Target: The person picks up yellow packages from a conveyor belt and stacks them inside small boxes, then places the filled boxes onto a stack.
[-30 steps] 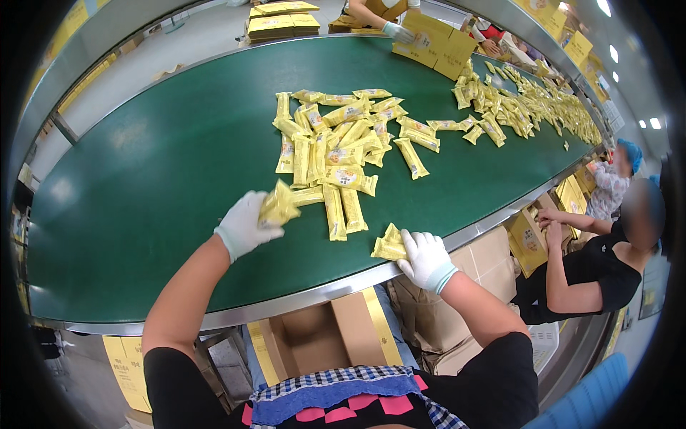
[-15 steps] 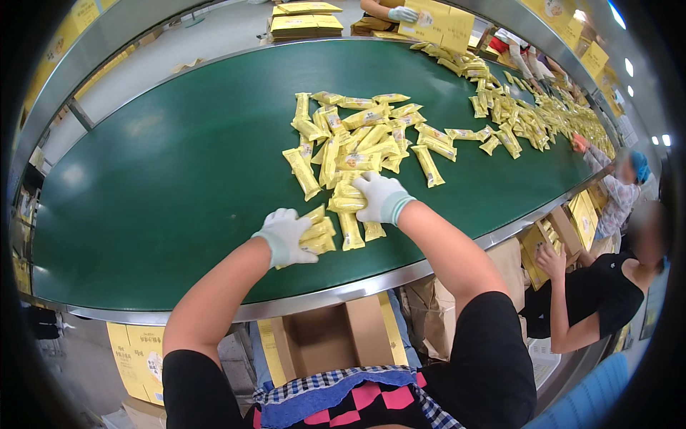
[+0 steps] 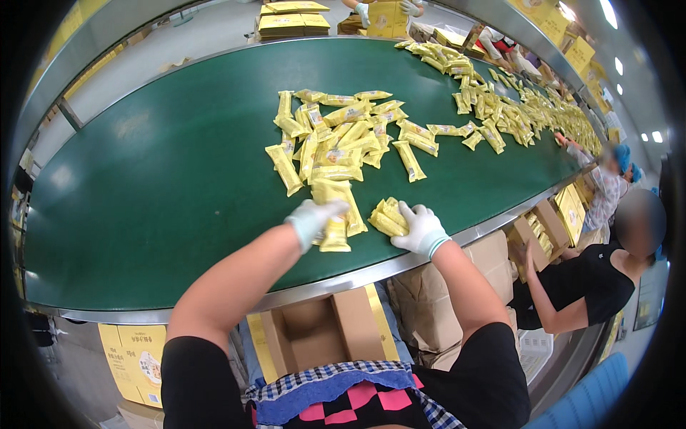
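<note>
My white-gloved left hand (image 3: 318,218) is closed on yellow wrapped packets (image 3: 332,236) low in the middle of the green belt (image 3: 143,200). To its right, near the belt's metal edge, my white-gloved right hand (image 3: 420,230) grips a small bunch of packets (image 3: 388,214). A loose pile of similar packets (image 3: 343,136) lies just beyond both hands. An open cardboard box (image 3: 307,329) sits below the near edge, between my forearms. My left fingertips are partly blurred.
More packets (image 3: 514,114) spread along the belt's right side. Co-workers in black (image 3: 572,286) and patterned sleeves (image 3: 600,186) work at the right beside boxes (image 3: 543,229). A gloved worker holds a carton (image 3: 386,18) across the belt. Folded yellow cartons stand lower left (image 3: 132,361).
My left hand has moved right into the packets lying at the near end of the pile. My right hand has drawn back rightward from the pile, gripping a bunch.
</note>
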A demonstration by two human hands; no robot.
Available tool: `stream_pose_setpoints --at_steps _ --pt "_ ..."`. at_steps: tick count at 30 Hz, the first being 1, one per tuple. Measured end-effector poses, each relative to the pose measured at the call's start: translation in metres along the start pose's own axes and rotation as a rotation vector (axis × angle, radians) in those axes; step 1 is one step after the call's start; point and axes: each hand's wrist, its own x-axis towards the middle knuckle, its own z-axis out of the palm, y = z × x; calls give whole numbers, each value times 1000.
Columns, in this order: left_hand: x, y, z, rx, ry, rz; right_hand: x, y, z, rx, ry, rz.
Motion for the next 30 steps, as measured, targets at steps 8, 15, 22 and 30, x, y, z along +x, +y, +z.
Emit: stream_pose_setpoints --at_steps 8,15,22,30 --pt "-20 23 73 1152 -131 292 -42 23 1 -58 35 63" --pt "-23 7 31 947 20 263 -52 44 6 240 98 116" --pt "-69 -35 -72 1078 368 298 -53 23 -2 73 144 -87" --pt "-64 -81 -91 1018 513 360 -55 30 14 216 6 178"
